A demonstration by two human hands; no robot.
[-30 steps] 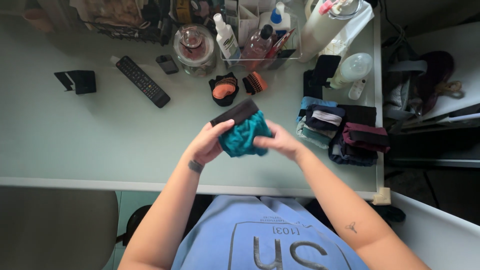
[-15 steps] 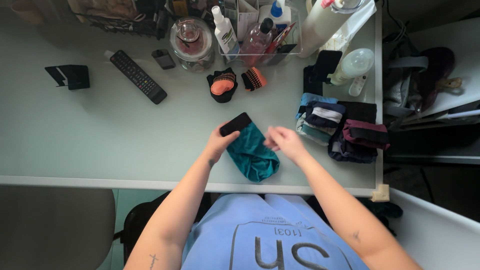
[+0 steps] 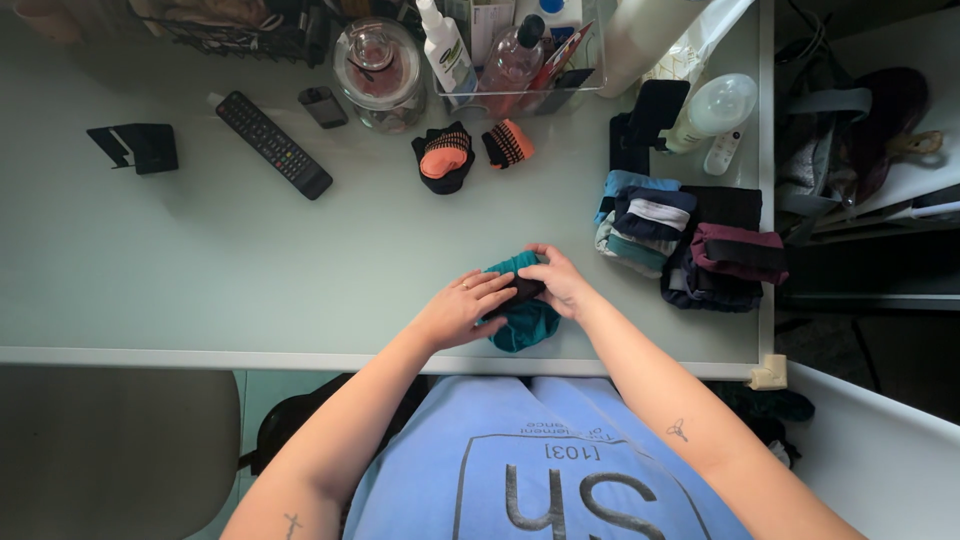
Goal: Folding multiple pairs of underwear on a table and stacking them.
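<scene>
Both hands cover the middle of the teal garment (image 3: 525, 322), so its fold beneath each grip cannot be told. Far beyond the grips, the top edge cuts off the bottles (image 3: 446, 45) and wire basket (image 3: 240, 35).

shirt: light blue, grey print | arms: bare, small tattoos

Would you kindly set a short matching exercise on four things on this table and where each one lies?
Things:
1. teal garment
2. remote control
3. pile of folded clothes
4. orange and black socks

Places:
A. right edge of the table
B. under both hands
C. left of the glass jar
D. below the bottles

Pairs: 1-B, 2-C, 3-A, 4-D
</scene>
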